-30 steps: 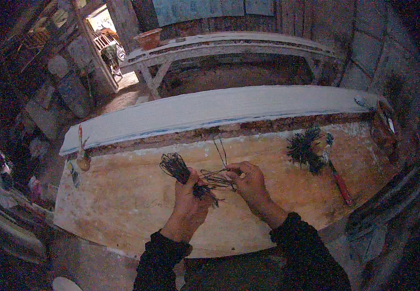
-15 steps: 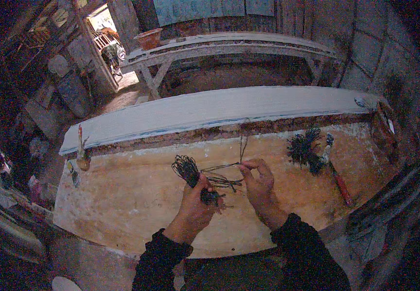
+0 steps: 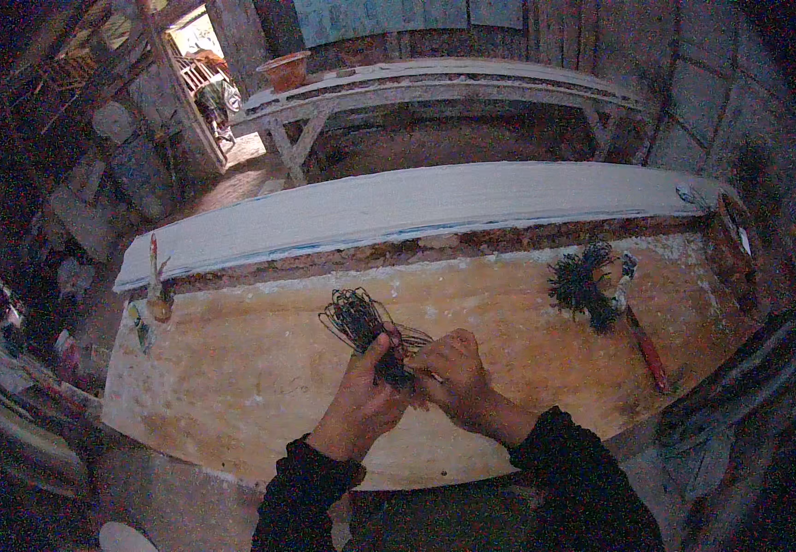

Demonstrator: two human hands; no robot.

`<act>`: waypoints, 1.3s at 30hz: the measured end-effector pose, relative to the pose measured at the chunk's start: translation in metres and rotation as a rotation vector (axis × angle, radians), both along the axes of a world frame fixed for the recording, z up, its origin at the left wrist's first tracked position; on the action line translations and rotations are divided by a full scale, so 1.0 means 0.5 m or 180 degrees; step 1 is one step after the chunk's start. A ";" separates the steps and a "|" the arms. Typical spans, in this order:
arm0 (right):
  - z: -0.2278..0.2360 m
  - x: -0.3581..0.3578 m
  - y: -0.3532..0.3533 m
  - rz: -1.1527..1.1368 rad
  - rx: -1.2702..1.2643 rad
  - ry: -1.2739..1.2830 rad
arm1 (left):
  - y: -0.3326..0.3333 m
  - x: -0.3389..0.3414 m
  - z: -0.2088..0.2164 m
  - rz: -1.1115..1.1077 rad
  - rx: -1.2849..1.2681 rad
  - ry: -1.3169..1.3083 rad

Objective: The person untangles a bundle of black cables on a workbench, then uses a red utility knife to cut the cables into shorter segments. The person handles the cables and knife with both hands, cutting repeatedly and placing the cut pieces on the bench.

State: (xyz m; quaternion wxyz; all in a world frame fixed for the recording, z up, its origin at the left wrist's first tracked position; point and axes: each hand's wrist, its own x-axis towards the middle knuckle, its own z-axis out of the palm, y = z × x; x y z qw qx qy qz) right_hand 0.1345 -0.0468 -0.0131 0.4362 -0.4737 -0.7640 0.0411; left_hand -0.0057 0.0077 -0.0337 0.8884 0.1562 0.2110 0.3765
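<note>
Okay, so from my seat I've got the left hand [image 3: 361, 400] clamped around a bundle of thin dark loops [image 3: 352, 320], thumb on top, with the loops fanning out past it. It's all held up over the middle of the wooden table [image 3: 251, 386], near edge side. My right hand [image 3: 458, 377] is right up against the left, fingers curled in at the lower end of the bundle where some loose strands run into them. Can't tell exactly what those fingers are pinching, they block my view. Off to the right on the table there's a dark, bushy clump [image 3: 580, 285], and just beside it a red-handled tool [image 3: 646, 350] lying at a slant. Long whitish slab [image 3: 416, 202] runs along the back.
</note>
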 end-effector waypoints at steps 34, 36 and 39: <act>-0.070 0.060 0.062 -0.1143 -0.1961 -0.0789 | 0.097 -0.054 -0.015 0.1362 0.0662 0.0403; -0.067 0.058 0.062 -0.1190 -0.2025 -0.0738 | 0.095 -0.054 -0.015 0.1364 0.0552 0.0534; -0.057 0.058 0.058 -0.1143 -0.1643 -0.0453 | 0.093 -0.052 -0.019 0.1303 0.0385 0.0720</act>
